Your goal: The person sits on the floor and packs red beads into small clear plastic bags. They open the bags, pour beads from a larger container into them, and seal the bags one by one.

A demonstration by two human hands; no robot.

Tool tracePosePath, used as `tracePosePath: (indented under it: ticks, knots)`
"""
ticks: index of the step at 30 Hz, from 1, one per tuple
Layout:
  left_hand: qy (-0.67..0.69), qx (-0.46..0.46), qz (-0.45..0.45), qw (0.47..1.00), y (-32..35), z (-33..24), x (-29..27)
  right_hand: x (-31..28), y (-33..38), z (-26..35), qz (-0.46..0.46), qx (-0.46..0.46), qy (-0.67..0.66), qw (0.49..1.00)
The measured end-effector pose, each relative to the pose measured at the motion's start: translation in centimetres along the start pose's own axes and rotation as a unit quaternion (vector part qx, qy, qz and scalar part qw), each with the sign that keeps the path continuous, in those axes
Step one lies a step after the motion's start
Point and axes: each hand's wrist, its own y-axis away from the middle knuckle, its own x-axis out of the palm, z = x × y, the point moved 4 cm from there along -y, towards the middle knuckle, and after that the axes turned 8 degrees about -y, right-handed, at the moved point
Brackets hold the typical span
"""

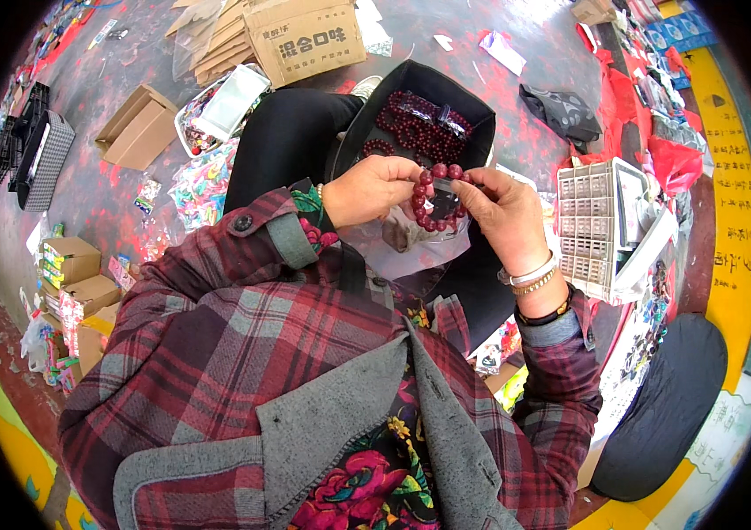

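Note:
A dark red bead bracelet [440,171] is held up between my two hands, forming a loop. Fingers of my left hand [371,190] pinch its upper left side. My right hand [508,216] grips the upper right side between thumb and fingers. A small pale tag [429,189] shows inside the loop, near the left fingertips. Just beyond my hands, a black fabric box [474,110] rests by my legs, with several similar dark red bead bracelets [428,132] in it. Below the bracelet, clear plastic [411,256] lies across my lap.
A cardboard carton [305,40] stands ahead, beside flattened cardboard. Left are an open cardboard box [137,128], a white bin [232,102] and small colourful packets [201,190]. Right stand a white plastic basket [585,225] and a black cushioned seat [667,411]. A dark bag [561,113] lies on the floor.

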Motion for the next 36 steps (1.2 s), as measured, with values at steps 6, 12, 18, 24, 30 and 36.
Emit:
tracePosePath:
  ticks: [6, 12, 18, 24, 30, 36]
  knots:
    - [-0.041, 0.097, -0.024, 0.994, -0.6, 0.3, -0.4, -1.0, -0.2, -0.3, -0.012, 0.023, 0.002, 1.000]
    - [0.050, 0.078, -0.036, 0.995, -0.7, 0.2, -0.6, -1.0, 0.6, 1.1, 0.052, 0.082, -0.052, 0.994]
    - [0.162, 0.042, -0.022, 0.986, -0.4, -0.4, -0.2, -0.7, 0.5, 1.9, 0.123, 0.110, -0.121, 0.979]
    - [0.209, 0.014, -0.018, 0.978, -0.3, -0.3, -0.6, 0.0, 0.5, 0.8, 0.130, 0.162, -0.292, 0.934]
    - [0.198, -0.007, 0.011, 0.980, -0.3, -0.2, -0.2, -0.3, 0.1, -0.2, 0.155, 0.043, -0.007, 0.987]
    - [0.192, 0.016, 0.029, 0.981, 0.0, -0.5, 0.2, -0.3, -0.2, 1.2, 0.126, -0.025, 0.112, 0.985]
